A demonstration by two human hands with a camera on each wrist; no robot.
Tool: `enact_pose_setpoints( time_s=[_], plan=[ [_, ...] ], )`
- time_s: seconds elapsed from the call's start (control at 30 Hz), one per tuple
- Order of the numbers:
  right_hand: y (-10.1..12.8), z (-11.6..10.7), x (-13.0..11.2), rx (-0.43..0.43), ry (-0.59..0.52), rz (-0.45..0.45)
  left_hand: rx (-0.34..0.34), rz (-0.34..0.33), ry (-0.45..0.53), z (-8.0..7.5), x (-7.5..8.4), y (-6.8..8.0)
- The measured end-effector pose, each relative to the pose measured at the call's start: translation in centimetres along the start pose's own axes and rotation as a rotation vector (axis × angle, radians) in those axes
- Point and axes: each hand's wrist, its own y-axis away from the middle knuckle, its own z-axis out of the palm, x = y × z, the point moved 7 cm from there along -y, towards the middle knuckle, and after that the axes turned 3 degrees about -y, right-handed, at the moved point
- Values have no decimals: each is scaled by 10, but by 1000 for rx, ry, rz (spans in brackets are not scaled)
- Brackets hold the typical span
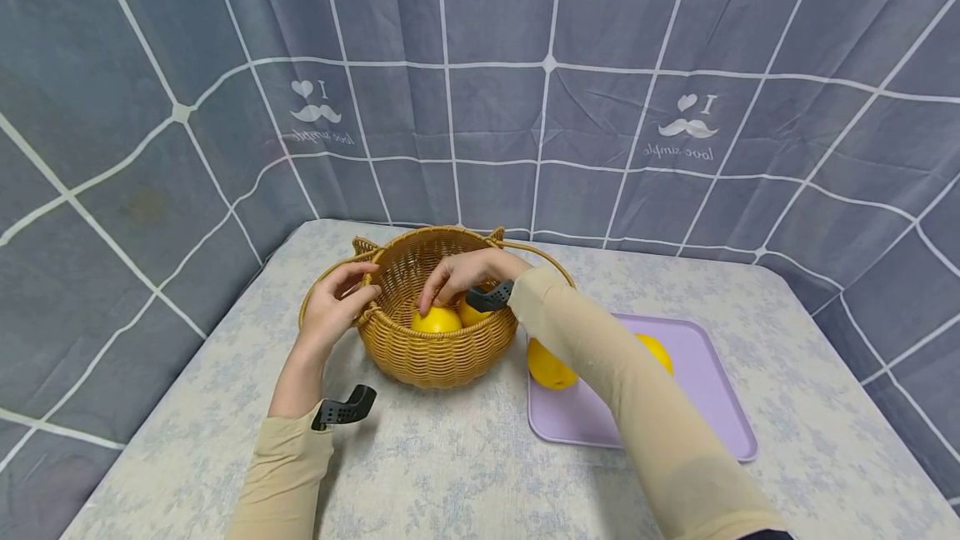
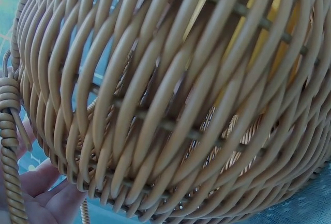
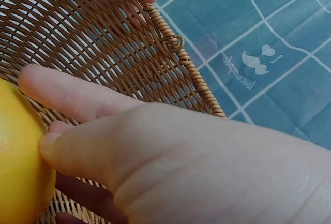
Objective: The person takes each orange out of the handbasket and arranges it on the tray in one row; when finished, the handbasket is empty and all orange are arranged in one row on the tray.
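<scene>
A wicker basket (image 1: 431,361) stands on the table with two yellow oranges inside, a front orange (image 1: 437,321) and one behind it to the right (image 1: 472,313). My right hand (image 1: 468,272) reaches down into the basket over the front one. In the right wrist view the thumb touches that orange's side (image 3: 20,157), and the index finger lies straight along its upper edge. At the basket's left rim my left hand (image 1: 333,307) holds on by fingers and thumb. The left wrist view has the woven wall (image 2: 170,100) covering most of that hand.
To the right of the basket lies a lilac tray (image 1: 712,382) bearing more oranges, one near its left edge (image 1: 551,367) and one farther back (image 1: 655,352). My right forearm crosses above the tray. A grey-blue checked curtain (image 1: 495,115) hangs behind the table.
</scene>
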Motion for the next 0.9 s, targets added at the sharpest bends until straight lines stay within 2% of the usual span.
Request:
enact_pose_setpoints(
  time_s=[0.17, 0.4, 0.63, 0.9],
  plan=[
    [1, 1, -2, -2, 16, -10, 1, 4, 4, 0, 0, 1],
    [1, 4, 1, -6, 44, 41, 1, 5, 12, 0, 1, 1],
    [2, 5, -4, 27, 164, -6, 2, 6, 4, 0, 0, 0],
    [3, 3, -8, 32, 184, -42, 4, 6, 3, 0, 0, -1]
  ],
)
